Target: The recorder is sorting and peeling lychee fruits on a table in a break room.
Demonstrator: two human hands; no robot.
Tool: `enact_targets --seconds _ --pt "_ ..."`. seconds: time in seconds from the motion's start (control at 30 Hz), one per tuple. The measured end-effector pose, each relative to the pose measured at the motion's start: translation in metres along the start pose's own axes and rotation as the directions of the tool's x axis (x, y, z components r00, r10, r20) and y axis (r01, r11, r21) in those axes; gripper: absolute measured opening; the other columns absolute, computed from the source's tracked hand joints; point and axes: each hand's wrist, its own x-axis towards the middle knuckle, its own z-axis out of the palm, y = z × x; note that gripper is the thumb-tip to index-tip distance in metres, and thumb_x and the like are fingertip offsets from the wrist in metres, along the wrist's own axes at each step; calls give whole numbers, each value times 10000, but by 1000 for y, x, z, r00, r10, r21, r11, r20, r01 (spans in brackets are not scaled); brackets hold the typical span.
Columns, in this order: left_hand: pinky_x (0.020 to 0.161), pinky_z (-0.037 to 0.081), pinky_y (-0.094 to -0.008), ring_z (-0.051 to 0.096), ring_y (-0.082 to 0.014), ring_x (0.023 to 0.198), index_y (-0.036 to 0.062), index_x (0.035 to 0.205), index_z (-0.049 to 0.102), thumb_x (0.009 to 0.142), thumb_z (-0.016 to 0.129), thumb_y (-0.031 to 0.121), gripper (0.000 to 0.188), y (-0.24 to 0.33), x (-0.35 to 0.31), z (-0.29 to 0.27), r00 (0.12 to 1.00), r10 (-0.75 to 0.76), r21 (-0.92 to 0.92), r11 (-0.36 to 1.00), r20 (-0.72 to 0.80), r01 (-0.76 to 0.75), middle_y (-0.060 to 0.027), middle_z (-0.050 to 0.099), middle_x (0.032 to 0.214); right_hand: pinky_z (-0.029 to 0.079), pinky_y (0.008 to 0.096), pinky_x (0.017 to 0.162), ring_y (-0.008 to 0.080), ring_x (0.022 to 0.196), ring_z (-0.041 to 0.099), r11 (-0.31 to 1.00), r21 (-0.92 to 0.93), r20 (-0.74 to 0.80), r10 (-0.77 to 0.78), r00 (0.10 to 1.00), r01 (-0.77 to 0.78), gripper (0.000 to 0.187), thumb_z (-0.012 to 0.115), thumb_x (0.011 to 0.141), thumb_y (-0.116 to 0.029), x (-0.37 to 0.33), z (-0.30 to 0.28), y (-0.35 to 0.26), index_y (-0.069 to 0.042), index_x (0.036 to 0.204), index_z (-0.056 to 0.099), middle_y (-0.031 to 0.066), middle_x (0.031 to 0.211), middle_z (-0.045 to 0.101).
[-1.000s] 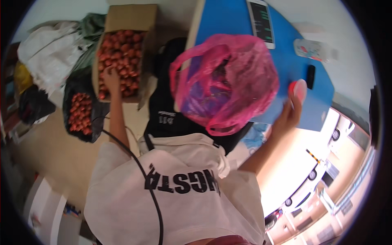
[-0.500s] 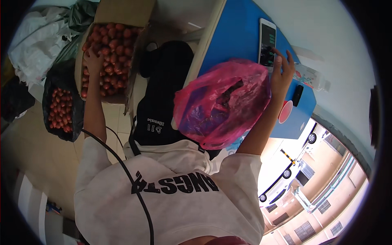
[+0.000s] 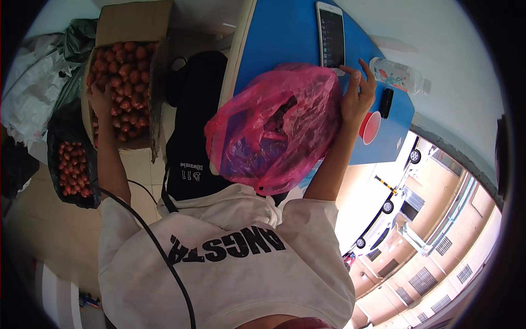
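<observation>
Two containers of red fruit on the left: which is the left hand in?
The cardboard box: the left hand is at the red fruit inside it. The black bag, with its smaller batch, has no hand in it.

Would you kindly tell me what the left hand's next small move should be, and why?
I would probably curl the left hand around one of the red fruits and lift it, since the hand rests among them in the open cardboard box.

Large black capitals (image 3: 219, 251) are running upside down across the white shirt (image 3: 230, 290); small pale lettering (image 3: 190, 171) is marking the black trousers (image 3: 189, 126); the phone (image 3: 332, 44) is displaying rows too small to read.
</observation>
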Motion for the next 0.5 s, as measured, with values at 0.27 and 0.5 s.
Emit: enact_targets --seconds 0.27,0.5 --pt "896 483 -380 603 -332 1027 56 1242 573 859 659 312 469 89 -57 -79 999 0 -255 967 -39 -10 -178 607 1191 450 300 663 201 766 593 893 448 -31 -25 999 36 188 599 930 -174 -44 -44 -68 -63 869 738 74 954 694" --pt "869 491 -331 618 -247 965 36 1248 576 887 607 170 386 202 -156 -165 979 201 -613 777 30 -141 -126 638 1173 443 284 557 205 645 578 950 255 216 -236 947 179 100 693 794 -21 -88 -35 -116 -55 888 707 50 808 606"
